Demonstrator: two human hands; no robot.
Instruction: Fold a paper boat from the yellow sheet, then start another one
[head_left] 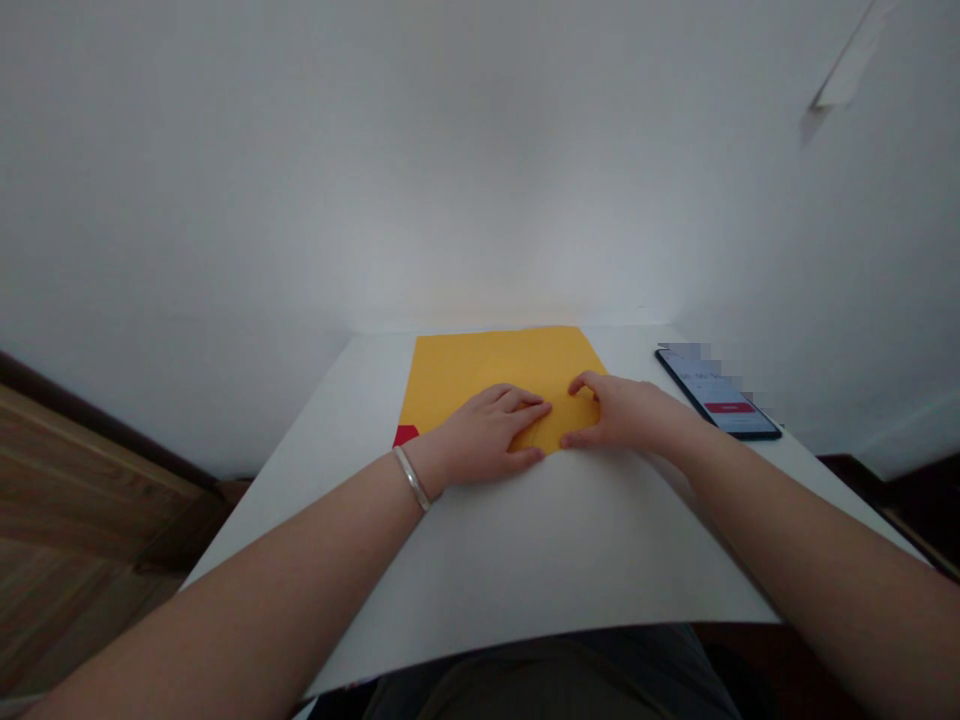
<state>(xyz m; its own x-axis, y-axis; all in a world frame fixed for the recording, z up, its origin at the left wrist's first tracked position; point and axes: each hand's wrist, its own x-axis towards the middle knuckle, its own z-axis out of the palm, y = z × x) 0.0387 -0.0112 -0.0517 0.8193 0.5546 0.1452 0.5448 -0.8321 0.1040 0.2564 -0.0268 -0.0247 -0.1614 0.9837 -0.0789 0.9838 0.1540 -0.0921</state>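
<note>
At the far left, a stretch of brown wood grain (pixel 75 500) fills the lower corner beyond the edge of the white counter (pixel 315 440), and a plain white wall (pixel 480 170) rises behind everything.

On the counter lies a sheet of yellow-orange paper (pixel 499 365), flat and squared toward the far edge. At its near left corner, a small patch of red paper (pixel 406 435) shows. It could be a second sheet underneath or a coloured underside; from this view I cannot tell which.

The left hand (pixel 480 435) rests palm down on the near part of the yellow sheet, open and relaxed, fingers spread a little and pointing right. A silver bangle (pixel 412 478) circles the left wrist. The right hand (pixel 626 412) sits just beside it, also on the sheet, with its fingers slightly curved and pointing left. Neither hand is clenched or pinching anything; both simply lie on the paper, their fingertips close together but not touching.

Further right, near the far edge of the counter and well clear of the paper, a black smartphone (pixel 716 395) lies face up with its screen lit, part of the display blurred out.
</note>
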